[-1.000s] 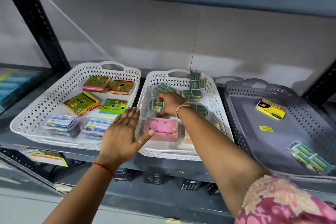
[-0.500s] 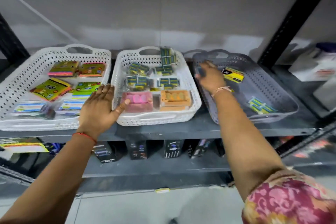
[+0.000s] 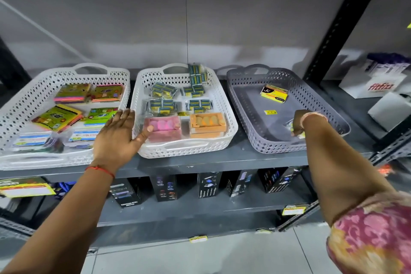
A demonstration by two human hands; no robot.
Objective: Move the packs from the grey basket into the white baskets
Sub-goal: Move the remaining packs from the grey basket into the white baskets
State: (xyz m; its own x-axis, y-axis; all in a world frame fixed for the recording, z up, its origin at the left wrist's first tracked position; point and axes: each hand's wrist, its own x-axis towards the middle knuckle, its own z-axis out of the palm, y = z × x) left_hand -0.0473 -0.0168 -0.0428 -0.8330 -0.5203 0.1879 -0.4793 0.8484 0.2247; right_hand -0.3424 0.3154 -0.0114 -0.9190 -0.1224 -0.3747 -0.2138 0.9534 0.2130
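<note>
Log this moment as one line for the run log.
right hand: in grey basket, on clear pack | left hand: resting on middle white basket | yellow pack: still in grey basket

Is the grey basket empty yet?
No. The grey basket holds a yellow box, a small tag and a pack under the right hand.

Grey basket (image 3: 320,104), perforated walls, far-end handle, sits right on shelf. Inside: yellow-black pack (image 3: 274,94) flat at far end; small yellow label (image 3: 270,112) on the floor mid-basket; clear pack (image 3: 293,127) w/ yellowish contents at near right, mostly hidden. Middle white basket (image 3: 224,104) has five green-blue packs (image 3: 164,104), one upright vs far wall, plus pink box (image 3: 162,128) & orange box (image 3: 208,123) along near edge. Left white basket (image 3: 20,104): colourful flat packs (image 3: 57,117) in rows.
</note>
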